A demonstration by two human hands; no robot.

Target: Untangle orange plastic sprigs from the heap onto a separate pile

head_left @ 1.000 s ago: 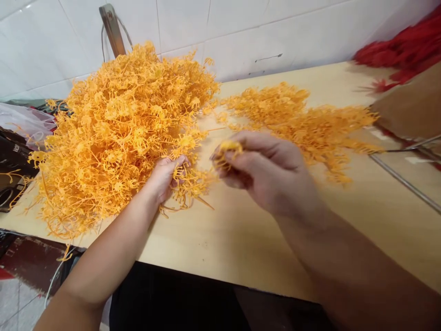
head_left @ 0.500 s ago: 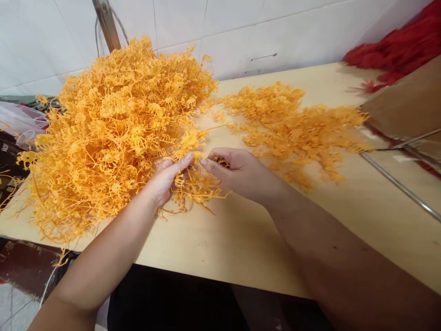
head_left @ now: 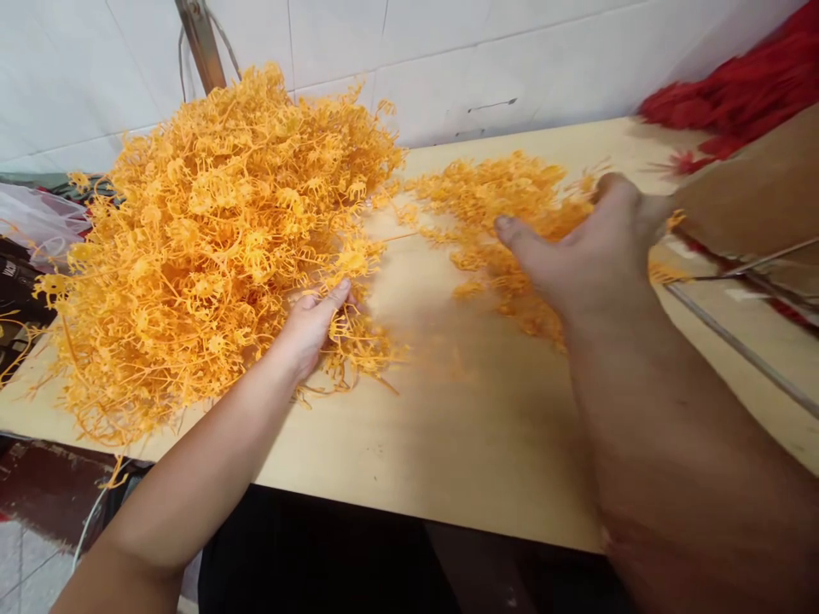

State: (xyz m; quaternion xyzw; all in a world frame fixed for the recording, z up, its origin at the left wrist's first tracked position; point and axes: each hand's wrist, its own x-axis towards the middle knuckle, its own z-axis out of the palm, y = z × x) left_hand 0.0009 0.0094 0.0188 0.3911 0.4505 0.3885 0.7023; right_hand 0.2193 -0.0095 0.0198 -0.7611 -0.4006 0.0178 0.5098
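— Where are the hands?
— The left hand (head_left: 313, 328) pinches a sprig at the near edge of the big orange heap (head_left: 211, 230). The right hand (head_left: 592, 251) hovers open, fingers spread, over the smaller pile (head_left: 512, 205).
— Which way from the sprig?
— Right, across bare table (head_left: 448, 426).

2 bare forearms, no sleeves, dark clothing (head_left: 307, 554)
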